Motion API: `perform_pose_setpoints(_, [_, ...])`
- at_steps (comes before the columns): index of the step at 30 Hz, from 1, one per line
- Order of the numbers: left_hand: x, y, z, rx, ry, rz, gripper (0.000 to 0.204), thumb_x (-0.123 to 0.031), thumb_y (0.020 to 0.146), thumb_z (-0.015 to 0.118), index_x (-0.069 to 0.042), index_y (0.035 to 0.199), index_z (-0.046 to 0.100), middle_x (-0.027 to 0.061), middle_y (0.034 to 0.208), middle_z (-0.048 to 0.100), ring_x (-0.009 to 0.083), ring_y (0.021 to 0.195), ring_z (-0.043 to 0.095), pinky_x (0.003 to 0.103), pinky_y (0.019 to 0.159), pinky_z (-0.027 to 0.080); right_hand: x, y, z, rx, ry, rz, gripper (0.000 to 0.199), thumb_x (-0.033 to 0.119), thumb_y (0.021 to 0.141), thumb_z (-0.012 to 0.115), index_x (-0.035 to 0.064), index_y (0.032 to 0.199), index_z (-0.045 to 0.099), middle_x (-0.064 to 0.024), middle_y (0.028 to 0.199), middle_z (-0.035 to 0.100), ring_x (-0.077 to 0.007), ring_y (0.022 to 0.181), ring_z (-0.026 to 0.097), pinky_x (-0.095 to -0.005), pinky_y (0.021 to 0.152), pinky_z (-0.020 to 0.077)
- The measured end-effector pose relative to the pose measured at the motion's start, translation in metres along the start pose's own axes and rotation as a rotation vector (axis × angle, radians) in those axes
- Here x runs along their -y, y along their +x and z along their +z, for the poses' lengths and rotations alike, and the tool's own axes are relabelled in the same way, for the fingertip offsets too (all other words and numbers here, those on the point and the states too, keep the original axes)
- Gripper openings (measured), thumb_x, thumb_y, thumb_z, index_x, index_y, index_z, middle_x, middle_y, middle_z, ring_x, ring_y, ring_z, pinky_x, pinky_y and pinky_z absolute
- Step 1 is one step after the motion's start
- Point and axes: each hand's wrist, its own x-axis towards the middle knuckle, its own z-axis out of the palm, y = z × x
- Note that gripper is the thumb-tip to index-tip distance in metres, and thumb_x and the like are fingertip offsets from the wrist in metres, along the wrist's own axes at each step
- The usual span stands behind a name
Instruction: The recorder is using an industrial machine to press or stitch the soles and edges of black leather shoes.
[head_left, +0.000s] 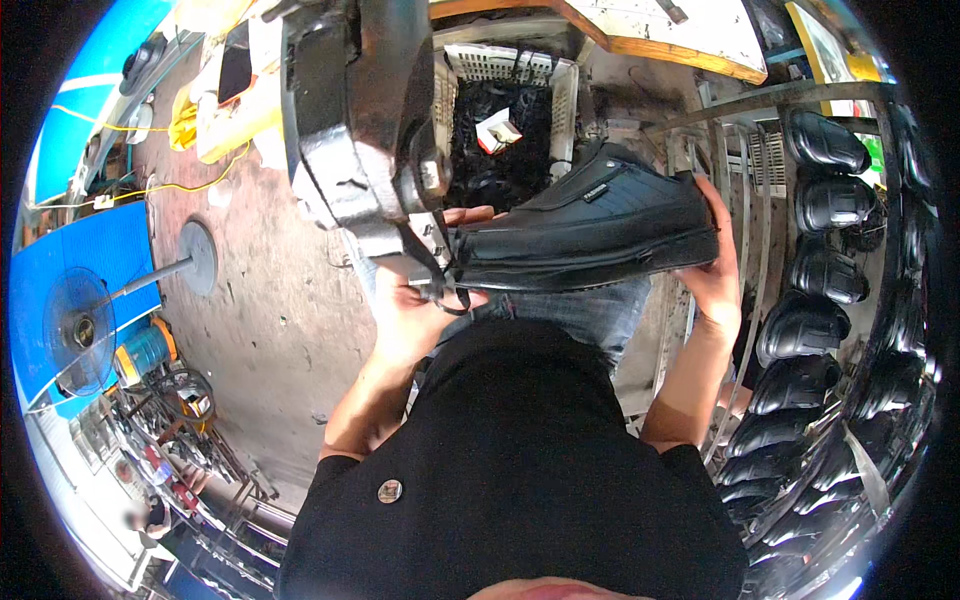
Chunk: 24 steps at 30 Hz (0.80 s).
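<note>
A black ankle-high shoe [590,225] lies sideways in front of me, its toe to the left against the metal working end of a dark machine [365,120]. My right hand [715,270] is closed round the heel, thumb and fingers on opposite sides. My left hand [425,310] grips the toe end, partly hidden by the machine and the shoe. A thin black strip [457,302] curls at the toe edge beside my left fingers.
A light plastic crate [565,110] beyond the shoe holds black scraps and a small open box [497,131]. Rows of black shoes [835,205] stand on a metal rack at right. At left are a standing fan [82,325] and a yellow cable [190,185].
</note>
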Motion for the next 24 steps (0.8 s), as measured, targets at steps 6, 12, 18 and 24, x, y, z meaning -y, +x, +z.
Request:
perform_pose_setpoints(6, [0.008, -0.004, 0.000, -0.007, -0.090, 0.006, 0.081, -0.019, 0.082, 0.085, -0.001, 0.148, 0.041, 0.0246, 0.148, 0.051, 0.0344, 0.136, 0.053, 0.046, 0.113, 0.044, 0.036, -0.003, -0.001, 0.008, -0.049, 0.035, 0.112, -0.014, 0.056, 0.078, -0.0002, 0.158, 0.035, -0.0145, 0.152, 0.050, -0.0257, 0.139, 0.049, -0.0391, 0.118, 0.0378])
perform_pose_setpoints(12, [0.028, -0.016, -0.011, -0.097, -0.424, -0.050, 0.077, -0.006, 0.083, 0.077, -0.002, 0.151, 0.039, 0.0185, 0.152, 0.048, 0.0291, 0.137, 0.051, 0.044, 0.113, 0.045, 0.073, 0.006, 0.014, 0.086, -0.154, -0.044, 0.116, -0.017, 0.048, 0.079, -0.0011, 0.156, 0.038, -0.0155, 0.150, 0.051, -0.0264, 0.136, 0.053, -0.0396, 0.115, 0.0421])
perform_pose_setpoints(18, [0.038, -0.020, -0.024, -0.163, -0.754, -0.112, 0.080, -0.005, 0.090, 0.075, -0.009, 0.157, 0.034, 0.0195, 0.156, 0.045, 0.0248, 0.136, 0.053, 0.037, 0.104, 0.052, 0.097, 0.013, 0.057, 0.073, -0.427, -0.203, 0.120, -0.009, 0.038, 0.092, -0.0008, 0.149, 0.049, -0.0143, 0.147, 0.054, -0.0283, 0.137, 0.051, -0.0409, 0.118, 0.0386])
perform_pose_setpoints(24, [0.055, -0.029, -0.058, -0.207, -0.788, -0.039, 0.082, -0.012, 0.091, 0.077, -0.011, 0.159, 0.032, 0.0178, 0.160, 0.041, 0.0258, 0.133, 0.055, 0.035, 0.097, 0.056, 0.090, 0.023, 0.098, 0.289, -0.587, -0.367, 0.115, 0.006, 0.046, 0.096, -0.0030, 0.149, 0.047, -0.0148, 0.150, 0.052, -0.0254, 0.133, 0.054, -0.0382, 0.117, 0.0381])
